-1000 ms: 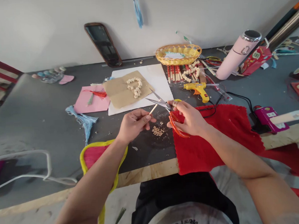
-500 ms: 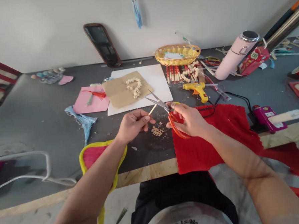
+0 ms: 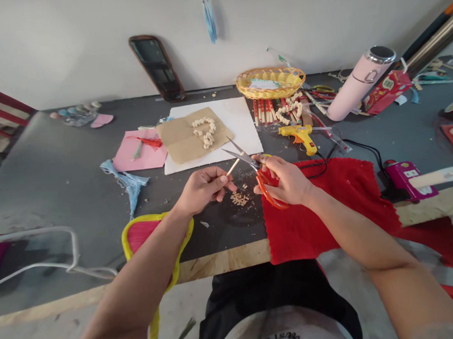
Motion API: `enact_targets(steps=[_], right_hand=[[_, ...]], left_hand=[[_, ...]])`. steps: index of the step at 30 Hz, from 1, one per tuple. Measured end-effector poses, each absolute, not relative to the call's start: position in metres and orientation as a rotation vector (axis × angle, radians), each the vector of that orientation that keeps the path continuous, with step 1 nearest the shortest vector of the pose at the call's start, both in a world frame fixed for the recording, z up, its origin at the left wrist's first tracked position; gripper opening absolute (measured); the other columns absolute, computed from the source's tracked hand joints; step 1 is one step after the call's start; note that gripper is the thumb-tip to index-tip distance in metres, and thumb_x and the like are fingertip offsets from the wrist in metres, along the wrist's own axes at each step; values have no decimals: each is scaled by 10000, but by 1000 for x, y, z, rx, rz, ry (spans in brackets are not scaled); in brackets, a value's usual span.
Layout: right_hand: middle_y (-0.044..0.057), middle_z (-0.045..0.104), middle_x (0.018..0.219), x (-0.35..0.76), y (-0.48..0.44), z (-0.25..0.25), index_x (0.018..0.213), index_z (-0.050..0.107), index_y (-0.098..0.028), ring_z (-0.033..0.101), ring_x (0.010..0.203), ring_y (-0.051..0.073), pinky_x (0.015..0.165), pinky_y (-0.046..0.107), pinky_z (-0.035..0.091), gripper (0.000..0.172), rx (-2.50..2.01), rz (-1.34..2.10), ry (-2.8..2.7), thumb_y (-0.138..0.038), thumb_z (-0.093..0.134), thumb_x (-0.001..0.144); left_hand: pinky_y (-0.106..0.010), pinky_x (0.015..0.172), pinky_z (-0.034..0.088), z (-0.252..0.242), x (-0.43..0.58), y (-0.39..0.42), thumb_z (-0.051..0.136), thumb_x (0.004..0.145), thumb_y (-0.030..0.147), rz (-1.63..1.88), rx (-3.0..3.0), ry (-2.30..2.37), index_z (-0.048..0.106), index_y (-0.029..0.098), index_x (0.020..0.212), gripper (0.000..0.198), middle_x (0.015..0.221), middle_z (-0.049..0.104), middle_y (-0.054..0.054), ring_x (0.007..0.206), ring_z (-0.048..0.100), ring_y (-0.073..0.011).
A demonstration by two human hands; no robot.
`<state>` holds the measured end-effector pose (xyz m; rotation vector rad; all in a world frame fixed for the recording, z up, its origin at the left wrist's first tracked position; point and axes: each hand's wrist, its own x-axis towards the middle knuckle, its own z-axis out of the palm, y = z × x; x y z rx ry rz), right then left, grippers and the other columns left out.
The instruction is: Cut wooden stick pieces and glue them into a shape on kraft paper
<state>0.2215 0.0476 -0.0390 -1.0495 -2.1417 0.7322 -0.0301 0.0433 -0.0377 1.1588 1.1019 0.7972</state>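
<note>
The pale stick (image 3: pixel 232 167) is pinched between the left hand's (image 3: pixel 204 190) thumb and fingers, slanting up and right beyond the fingertips, its far end at the 2 parted blades of the scissors (image 3: pixel 255 164). The right hand (image 3: pixel 283 179) grips their red handles. Small cut pieces (image 3: pixel 239 198) lie below, between the 2 hands; red cloth (image 3: pixel 320 225) lies beneath the right.

Small pieces (image 3: pixel 239 199) lie on the table (image 3: pixel 69 208) between my left hand (image 3: pixel 202 191) and right hand (image 3: pixel 288 181). Behind them, a paper sheet (image 3: pixel 181 144) rests partly on a board (image 3: pixel 242 120); to its right, a glue gun (image 3: pixel 302 134) lies before a basket (image 3: pixel 271 92).
</note>
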Motion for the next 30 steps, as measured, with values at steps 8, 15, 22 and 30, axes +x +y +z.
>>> enact_targets(steps=[8, 15, 22, 30], right_hand=[[118, 661, 1143, 218, 42, -37, 1343, 517, -212, 669, 876, 227, 800, 393, 571, 634, -1151, 613, -2143, -521, 690, 817], [123, 646, 1206, 218, 44, -38, 1330, 517, -209, 660, 878, 224, 812, 410, 575, 635, -1165, 672, -2103, -525, 695, 809], [136, 623, 1260, 220, 45, -38, 1343, 489, -209, 624, 1092, 275, 858, 437, 570, 655, -1137, 698, -2136, -509, 706, 803], [134, 660, 1181, 219, 44, -37, 1322, 528, -188, 667, 952, 250, 838, 423, 575, 620, -1128, 637, -2152, -516, 688, 821]], left_hand=[[-184, 377, 297, -37, -24, 42, 736, 768, 462, 856, 1182, 1145, 621, 138, 804, 346, 784, 753, -101, 438, 505, -75], [-172, 387, 332, -35, -18, 41, 787, 700, 378, 962, 1172, 1275, 609, 148, 754, 297, 723, 742, -62, 458, 531, -75], [-181, 386, 316, -36, -23, 42, 737, 755, 379, 908, 1206, 1223, 646, 133, 763, 262, 759, 753, -90, 439, 502, -70], [-178, 390, 295, -40, -26, 42, 723, 776, 389, 899, 1222, 1194, 648, 127, 765, 273, 718, 737, -83, 429, 476, -65]])
